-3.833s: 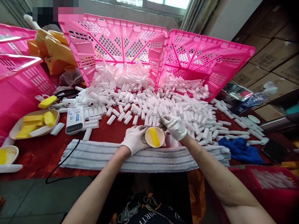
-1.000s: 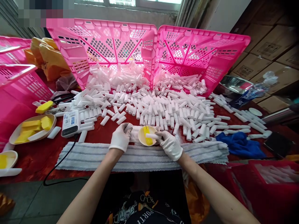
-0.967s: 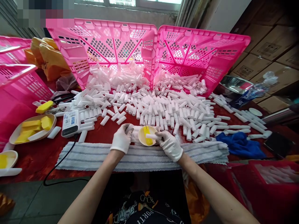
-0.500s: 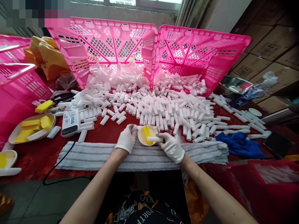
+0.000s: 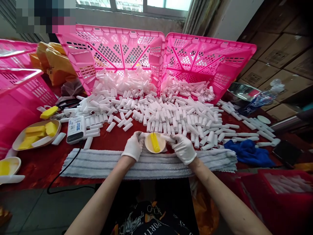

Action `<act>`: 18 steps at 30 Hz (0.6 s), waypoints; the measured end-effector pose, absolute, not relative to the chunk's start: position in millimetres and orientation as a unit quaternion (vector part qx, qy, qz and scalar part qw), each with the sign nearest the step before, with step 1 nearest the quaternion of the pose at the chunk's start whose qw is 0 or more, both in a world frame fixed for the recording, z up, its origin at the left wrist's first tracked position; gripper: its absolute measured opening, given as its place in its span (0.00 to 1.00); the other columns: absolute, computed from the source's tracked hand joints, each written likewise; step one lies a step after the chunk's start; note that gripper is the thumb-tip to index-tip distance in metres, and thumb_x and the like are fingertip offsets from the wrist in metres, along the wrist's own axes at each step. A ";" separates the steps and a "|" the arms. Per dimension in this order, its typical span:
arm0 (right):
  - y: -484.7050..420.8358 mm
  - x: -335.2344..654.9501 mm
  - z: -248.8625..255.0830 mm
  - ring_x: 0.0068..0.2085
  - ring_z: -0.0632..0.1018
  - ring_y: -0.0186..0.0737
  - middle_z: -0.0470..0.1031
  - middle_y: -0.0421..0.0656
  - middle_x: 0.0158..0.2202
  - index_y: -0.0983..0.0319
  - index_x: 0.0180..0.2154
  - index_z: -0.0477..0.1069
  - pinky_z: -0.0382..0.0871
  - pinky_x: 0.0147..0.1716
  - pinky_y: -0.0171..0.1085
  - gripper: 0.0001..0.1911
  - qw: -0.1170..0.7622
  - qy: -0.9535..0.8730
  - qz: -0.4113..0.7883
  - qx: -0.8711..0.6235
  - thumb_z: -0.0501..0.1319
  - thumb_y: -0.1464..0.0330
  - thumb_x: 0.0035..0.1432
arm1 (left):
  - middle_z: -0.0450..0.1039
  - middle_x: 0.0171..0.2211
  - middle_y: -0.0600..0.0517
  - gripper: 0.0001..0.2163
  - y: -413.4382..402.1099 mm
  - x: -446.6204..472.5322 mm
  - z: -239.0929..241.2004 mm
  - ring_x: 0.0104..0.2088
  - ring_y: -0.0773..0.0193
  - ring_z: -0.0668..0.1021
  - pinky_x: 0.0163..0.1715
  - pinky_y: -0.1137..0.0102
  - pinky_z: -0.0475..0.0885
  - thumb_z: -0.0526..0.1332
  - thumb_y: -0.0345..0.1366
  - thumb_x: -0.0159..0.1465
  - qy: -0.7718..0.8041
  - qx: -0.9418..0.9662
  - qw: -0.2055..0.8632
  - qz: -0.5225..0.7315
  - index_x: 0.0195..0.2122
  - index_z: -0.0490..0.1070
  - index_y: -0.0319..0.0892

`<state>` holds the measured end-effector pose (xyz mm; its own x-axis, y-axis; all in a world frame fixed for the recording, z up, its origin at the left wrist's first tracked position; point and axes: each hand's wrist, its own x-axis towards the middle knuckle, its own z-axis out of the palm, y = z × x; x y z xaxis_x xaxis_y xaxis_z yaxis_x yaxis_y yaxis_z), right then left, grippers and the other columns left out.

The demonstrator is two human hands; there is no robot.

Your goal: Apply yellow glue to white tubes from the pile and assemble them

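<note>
Both of my hands wear white gloves. My right hand (image 5: 185, 149) pinches a short white plastic tube (image 5: 168, 138), which lies level at the right rim of a small dish. That pale dish (image 5: 162, 147) sits between my hands and holds a yellow sponge block (image 5: 154, 143) with thin dark pins standing at its far end. On the dish's left, my left hand (image 5: 133, 147) has its fingers closed; a bit of white shows at its fingertips, too small to name. Under my wrists runs a striped grey-white towel (image 5: 102, 164).
A wide heap of white tubes (image 5: 156, 112) spills from two tipped pink crates (image 5: 163, 58). At left are a plate (image 5: 16, 143) of yellow sponges and a white boxy device (image 5: 75, 129) with a black cord. A blue cloth (image 5: 248, 153) and a bottle (image 5: 259, 101) lie right.
My right hand has moved right with its white tube, from over the yellow sponge to the dish's right rim. My left hand stays by the dish. The view has shifted slightly.
</note>
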<state>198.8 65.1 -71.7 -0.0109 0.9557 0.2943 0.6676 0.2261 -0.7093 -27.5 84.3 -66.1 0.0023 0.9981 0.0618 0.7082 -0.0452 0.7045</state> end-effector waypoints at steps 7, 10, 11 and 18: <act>53.3 207.0 -49.8 0.35 0.74 0.42 0.73 0.45 0.32 0.61 0.34 0.71 0.70 0.39 0.43 0.10 0.410 -0.660 0.237 -0.583 0.61 0.62 0.50 | 0.73 0.42 0.49 0.15 79.1 -33.3 -60.4 0.42 0.63 0.75 0.44 0.69 0.69 0.56 0.42 0.59 0.587 0.606 0.362 0.396 0.45 0.65 0.42; 43.5 210.5 -31.0 0.32 0.74 0.39 0.73 0.44 0.33 0.60 0.36 0.68 0.71 0.32 0.40 0.15 0.471 -0.553 0.360 -0.586 0.63 0.58 0.49 | 0.73 0.43 0.50 0.15 64.7 -27.6 -43.5 0.41 0.64 0.75 0.42 0.71 0.71 0.57 0.43 0.58 0.533 0.611 0.409 0.418 0.45 0.66 0.43; 40.4 209.4 -25.7 0.28 0.74 0.37 0.73 0.43 0.31 0.60 0.35 0.68 0.70 0.28 0.38 0.16 0.481 -0.530 0.403 -0.570 0.63 0.57 0.49 | 0.73 0.43 0.50 0.15 59.2 -24.3 -37.5 0.41 0.64 0.75 0.41 0.71 0.71 0.58 0.43 0.58 0.513 0.624 0.416 0.418 0.44 0.67 0.43; 27.5 197.7 -11.9 0.19 0.68 0.30 0.68 0.38 0.21 0.62 0.34 0.68 0.60 0.18 0.31 0.18 0.463 -0.478 0.489 -0.564 0.61 0.54 0.49 | 0.75 0.37 0.51 0.13 32.8 -5.9 -10.9 0.37 0.65 0.76 0.39 0.72 0.71 0.60 0.42 0.56 0.453 0.698 0.412 0.370 0.40 0.71 0.43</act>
<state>197.7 27.5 -11.9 0.0649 0.9920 -0.1078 0.0870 -0.1133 -0.9897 -5.9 32.8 -10.9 0.3151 0.9381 0.1440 0.3280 -0.2500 0.9110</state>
